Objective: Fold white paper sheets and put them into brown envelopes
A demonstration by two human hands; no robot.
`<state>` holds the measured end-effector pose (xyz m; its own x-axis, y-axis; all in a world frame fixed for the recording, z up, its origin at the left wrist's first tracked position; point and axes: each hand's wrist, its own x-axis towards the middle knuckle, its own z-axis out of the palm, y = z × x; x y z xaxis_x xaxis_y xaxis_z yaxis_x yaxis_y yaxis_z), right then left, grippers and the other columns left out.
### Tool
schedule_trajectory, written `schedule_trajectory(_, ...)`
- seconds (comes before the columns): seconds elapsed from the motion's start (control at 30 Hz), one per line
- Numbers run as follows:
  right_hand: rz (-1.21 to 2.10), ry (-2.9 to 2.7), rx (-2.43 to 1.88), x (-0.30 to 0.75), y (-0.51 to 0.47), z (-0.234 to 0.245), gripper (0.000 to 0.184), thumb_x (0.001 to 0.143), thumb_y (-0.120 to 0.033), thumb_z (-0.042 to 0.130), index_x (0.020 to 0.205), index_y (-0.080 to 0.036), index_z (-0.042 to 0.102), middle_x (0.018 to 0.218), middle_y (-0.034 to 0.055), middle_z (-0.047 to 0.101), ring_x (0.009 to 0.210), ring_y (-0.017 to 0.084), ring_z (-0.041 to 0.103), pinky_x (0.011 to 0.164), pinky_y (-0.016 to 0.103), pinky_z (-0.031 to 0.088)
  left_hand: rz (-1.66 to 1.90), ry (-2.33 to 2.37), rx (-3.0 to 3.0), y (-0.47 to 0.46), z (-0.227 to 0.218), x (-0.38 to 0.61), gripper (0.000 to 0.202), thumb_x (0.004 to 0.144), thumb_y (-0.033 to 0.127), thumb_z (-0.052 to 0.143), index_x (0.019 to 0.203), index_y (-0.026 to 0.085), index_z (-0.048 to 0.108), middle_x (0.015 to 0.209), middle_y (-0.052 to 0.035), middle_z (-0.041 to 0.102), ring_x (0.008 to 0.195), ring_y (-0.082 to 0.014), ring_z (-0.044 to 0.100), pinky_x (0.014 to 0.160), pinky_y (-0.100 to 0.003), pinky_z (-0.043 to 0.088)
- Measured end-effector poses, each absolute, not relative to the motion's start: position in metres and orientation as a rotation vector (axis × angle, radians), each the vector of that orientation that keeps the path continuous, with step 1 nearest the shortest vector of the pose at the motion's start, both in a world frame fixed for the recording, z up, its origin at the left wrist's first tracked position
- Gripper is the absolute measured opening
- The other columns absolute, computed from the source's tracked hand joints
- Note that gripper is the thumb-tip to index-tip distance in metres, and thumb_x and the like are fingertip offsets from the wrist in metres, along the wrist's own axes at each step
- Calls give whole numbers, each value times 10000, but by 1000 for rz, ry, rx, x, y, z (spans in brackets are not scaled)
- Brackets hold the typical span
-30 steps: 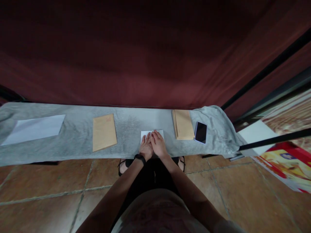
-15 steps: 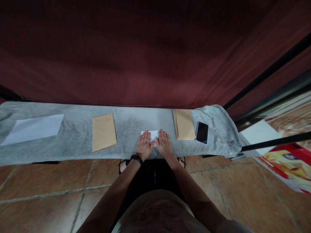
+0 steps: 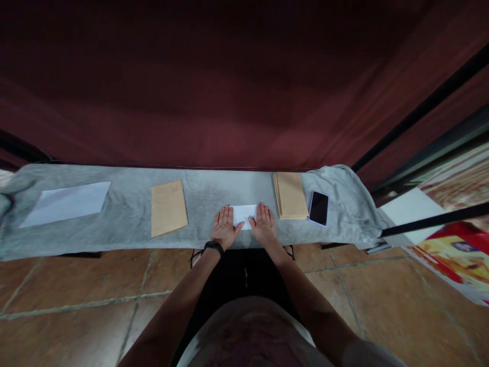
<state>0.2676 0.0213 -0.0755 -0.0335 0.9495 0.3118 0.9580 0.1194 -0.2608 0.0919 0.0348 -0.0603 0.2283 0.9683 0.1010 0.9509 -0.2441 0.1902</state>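
A small white folded paper (image 3: 244, 213) lies on the grey cloth in front of me, its side edges partly under my hands. My left hand (image 3: 224, 227) rests flat at the paper's left end, fingers stretched forward and thumb reaching inward over it. At the right end my right hand (image 3: 264, 225) lies flat in the same way. Both thumbs point toward each other with a gap of bare paper between them. A single brown envelope (image 3: 168, 209) lies to the left, and a small stack of brown envelopes (image 3: 292, 196) sits to the right.
White sheets of paper (image 3: 69, 204) lie at the far left of the cloth-covered bench (image 3: 130, 214). A phone (image 3: 318, 208) rests right of the envelope stack. Black bars (image 3: 431, 224) and a red and yellow printed box (image 3: 458, 250) stand at the right. A dark red curtain (image 3: 229, 127) hangs behind.
My hands have slid apart along the paper toward its two ends, so more of its white surface shows. The view has shifted slightly.
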Motion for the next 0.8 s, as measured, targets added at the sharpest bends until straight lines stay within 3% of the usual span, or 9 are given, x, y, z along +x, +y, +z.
schedule_trajectory(0.13, -21, -2160, -1696, 271, -7, -72, 588, 1037, -394, 410, 1536, -90, 346, 1586, 164, 362, 1463, 281, 352, 1208, 496, 261, 313, 1871, 2385, 36, -64, 91, 816, 974, 608, 288, 1555, 35, 274, 1611, -192, 302, 1521, -300, 212, 1235, -482, 166)
schedule_trajectory(0.33, -14, -2149, -1721, 272, -29, -72, 603, 1031, -389, 427, 1517, -39, 359, 1561, 193, 393, 1462, 282, 358, 1206, 481, 272, 359, 1868, 2372, 37, -60, 97, 763, 994, 563, 275, 1538, 29, 309, 1589, -213, 336, 1516, -329, 217, 1229, -564, 121)
schedule_trajectory(0.53, 17, -2151, -1702, 272, -27, -73, 547, 1016, -336, 445, 1487, -60, 424, 1541, 190, 427, 1466, 275, 355, 1210, 506, 260, 269, 1353, 2538, 42, -53, 130, 581, 1040, 424, 199, 1529, 171, 384, 1585, -79, 396, 1511, -204, 254, 1237, -442, 204)
schedule_trajectory(0.8, -38, -2126, -1703, 272, -24, -77, 548, 1021, -406, 445, 1432, -47, 494, 1448, 195, 546, 1402, 289, 447, 1197, 494, 288, 170, 1325, 2561, 72, -54, 151, 576, 1037, 415, 201, 1528, 175, 382, 1596, -69, 378, 1517, -188, 234, 1242, -429, 186)
